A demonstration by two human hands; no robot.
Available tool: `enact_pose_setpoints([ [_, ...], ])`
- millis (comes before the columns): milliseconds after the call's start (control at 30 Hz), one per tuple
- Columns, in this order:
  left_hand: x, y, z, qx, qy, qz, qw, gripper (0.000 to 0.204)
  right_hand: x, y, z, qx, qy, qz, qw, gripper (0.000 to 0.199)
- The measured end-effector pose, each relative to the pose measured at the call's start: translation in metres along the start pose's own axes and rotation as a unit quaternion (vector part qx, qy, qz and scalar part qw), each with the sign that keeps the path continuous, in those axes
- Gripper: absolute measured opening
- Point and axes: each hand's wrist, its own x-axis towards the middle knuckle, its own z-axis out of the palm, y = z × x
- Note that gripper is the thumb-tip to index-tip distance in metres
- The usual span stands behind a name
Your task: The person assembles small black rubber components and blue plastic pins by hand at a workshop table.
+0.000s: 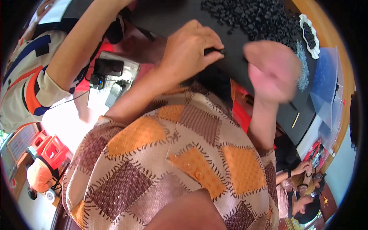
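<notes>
My left hand (191, 50) is closed, thumb and fingers pinching a small black part (220, 51) above the dark tabletop (161, 17). Only the end of that part shows past the fingertips. My right hand (274, 71) is raised over the table to the right, smeared by motion. Its fingers cannot be made out, nor whether they hold anything. Beyond both hands lies a heap of small black tube-like pieces (253, 17). Partly behind my right hand is a pile of small light-blue pieces (303, 69).
A white scalloped dish (316, 53) with small black bits stands far right. Beside it is a translucent bluish plastic container (326, 82); a thin stick (295, 119) lies nearer. A co-worker's arm (78, 48) reaches in at left, near electronic devices (109, 68). Red stools (55, 151) stand behind.
</notes>
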Motion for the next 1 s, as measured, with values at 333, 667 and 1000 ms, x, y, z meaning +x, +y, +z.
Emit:
enact_pose_setpoints([
  [333, 0.000, -0.003, 0.001, -0.007, -0.009, 0.011, 1.000, 0.014, 0.002, -0.015, -0.001, 0.197, -0.005, 0.233, 0.952, 0.015],
  [667, 0.017, 0.002, -0.020, -0.395, -0.109, -0.209, 0.888, 0.017, -0.002, -0.026, -0.021, -0.096, -0.142, 0.287, 0.942, 0.040],
  [1000, 0.014, -0.009, -0.008, -0.586, -0.209, -0.232, 0.748, 0.020, -0.004, -0.021, -0.011, -0.073, -0.201, 0.255, 0.943, 0.036],
])
